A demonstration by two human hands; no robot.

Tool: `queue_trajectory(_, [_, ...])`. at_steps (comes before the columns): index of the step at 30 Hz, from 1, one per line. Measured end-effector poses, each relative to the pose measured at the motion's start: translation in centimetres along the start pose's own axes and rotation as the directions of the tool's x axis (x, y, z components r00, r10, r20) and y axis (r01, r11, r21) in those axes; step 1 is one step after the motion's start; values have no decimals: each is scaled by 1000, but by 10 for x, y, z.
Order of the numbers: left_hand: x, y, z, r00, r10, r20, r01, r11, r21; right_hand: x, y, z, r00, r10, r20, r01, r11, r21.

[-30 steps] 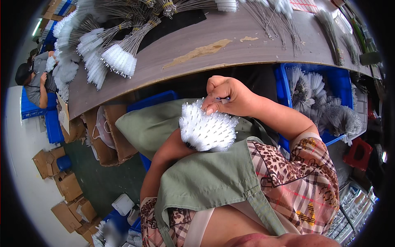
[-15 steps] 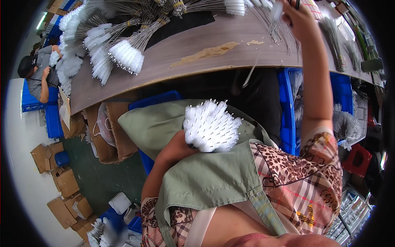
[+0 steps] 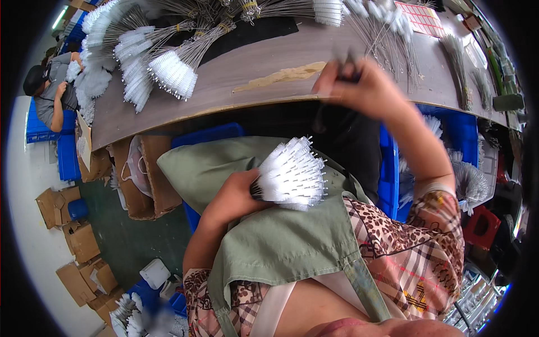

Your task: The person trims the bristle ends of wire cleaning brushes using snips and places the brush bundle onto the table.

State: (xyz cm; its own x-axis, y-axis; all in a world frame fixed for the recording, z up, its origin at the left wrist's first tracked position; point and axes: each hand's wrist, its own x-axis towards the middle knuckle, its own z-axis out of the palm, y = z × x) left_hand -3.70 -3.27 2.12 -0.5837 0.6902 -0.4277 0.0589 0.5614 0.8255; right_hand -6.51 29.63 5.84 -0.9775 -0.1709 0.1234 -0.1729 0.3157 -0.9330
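My left hand [image 3: 238, 194] is closed around the wire stems of a bundle of bottle brushes [image 3: 295, 174], held in front of my apron. Their white bristle heads fan out to the right, showing dark tips. Over the table's front edge is my right hand [image 3: 365, 90], blurred by motion. Its fingers are curled round a dark hand tool [image 3: 349, 68], too smeared to tell its kind. More tied brush bundles [image 3: 175, 73] lie on the table [image 3: 252, 62] at the far left, with their wire stems twisted into loops.
Loose brushes [image 3: 393, 25] lie at the table's far right, near thin wire bundles [image 3: 457, 67]. Below the edge are a blue bin [image 3: 388, 168] with brushes and an open cardboard box [image 3: 157, 185]. A co-worker [image 3: 53, 90] sits at the far left.
My right hand has come from the far right of the table back toward me and left, with the dark tool. The brush bundle in my left hand has tilted to show its side.
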Motion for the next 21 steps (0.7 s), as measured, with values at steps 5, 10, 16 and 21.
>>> queue_trajectory(5, [-1,14,-6,995,68,-73,-64,996,61,-22,-10,54,984,-71,160,27,965,261])
queue_trajectory(10, [-2,9,-6,996,67,-53,-62,994,87,-23,4,66,976,-154,151,109,956,273])
queue_trajectory(16, [0,9,-5,999,33,12,-34,995,96,-22,12,73,978,-95,185,17,923,385])
queue_trajectory(21, [2,-1,5,998,-40,39,39,999,21,-23,7,78,975,-213,58,209,976,60])
